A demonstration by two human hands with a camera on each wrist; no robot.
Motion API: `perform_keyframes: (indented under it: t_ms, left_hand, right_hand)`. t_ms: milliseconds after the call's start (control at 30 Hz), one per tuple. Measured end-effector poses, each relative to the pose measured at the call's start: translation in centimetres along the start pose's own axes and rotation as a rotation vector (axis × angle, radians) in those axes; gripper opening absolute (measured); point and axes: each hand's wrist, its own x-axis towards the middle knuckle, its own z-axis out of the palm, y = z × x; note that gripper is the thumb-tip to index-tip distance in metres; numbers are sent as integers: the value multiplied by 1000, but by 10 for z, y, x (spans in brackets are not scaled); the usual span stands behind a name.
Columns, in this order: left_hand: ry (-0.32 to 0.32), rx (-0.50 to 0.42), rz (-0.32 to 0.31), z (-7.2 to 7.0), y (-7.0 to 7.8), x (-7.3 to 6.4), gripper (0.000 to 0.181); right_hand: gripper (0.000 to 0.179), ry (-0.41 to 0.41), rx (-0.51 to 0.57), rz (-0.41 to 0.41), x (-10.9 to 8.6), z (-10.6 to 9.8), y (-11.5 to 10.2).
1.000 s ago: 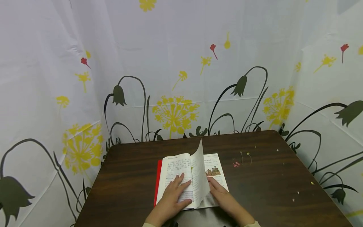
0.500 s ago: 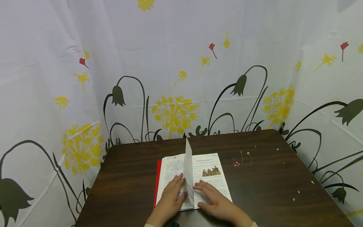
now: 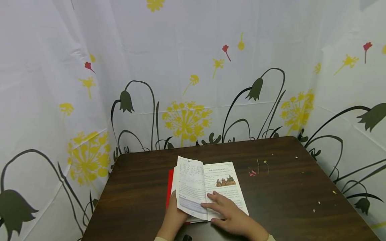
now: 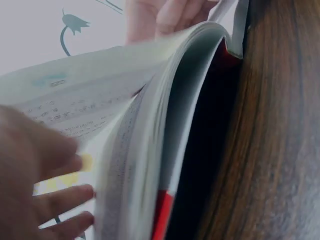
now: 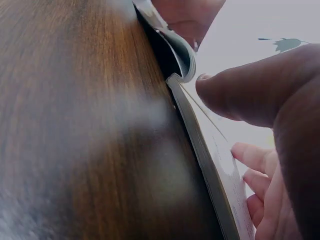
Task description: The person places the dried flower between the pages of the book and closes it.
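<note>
An open book [image 3: 224, 194] with printed pages and a red cover edge lies on the dark wooden table. On its left side a leaf [image 3: 190, 187] is raised and slanted, covering part of my left hand [image 3: 174, 212]. That hand is at the book's left edge; in the left wrist view its blurred fingers [image 4: 65, 197] are loosely bent beside the page edges, without a plain pinch. My right hand [image 3: 229, 214] rests on the lower right page, fingers spread towards the spine. Its thumb [image 5: 240, 92] is extended near the book's lower edge in the right wrist view.
Small dried flowers [image 3: 252, 173] and petal bits lie on the table [image 3: 289, 201] right of the book. A small black object [image 3: 187, 237] shows at the near edge. A white curtain [image 3: 193, 60] with printed flowers hangs behind the table.
The upright leaf has swung from right to left over the left page. My left hand has shifted from on the page to the left edge, while my right hand has moved inward.
</note>
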Motion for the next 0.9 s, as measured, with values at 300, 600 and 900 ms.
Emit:
perform_keyframes:
  t_ms: [300, 600, 900]
  left_hand:
    - [445, -165, 394, -14, 11, 6, 36]
    - [80, 125, 301, -5, 11, 3, 25]
    - [-240, 180, 30, 4, 6, 3, 40]
  right_hand:
    - [60, -55, -127, -4, 3, 6, 1]
    - [67, -32, -109, -2, 2, 4, 0]
    - [71, -19, -72, 45, 0, 0, -1]
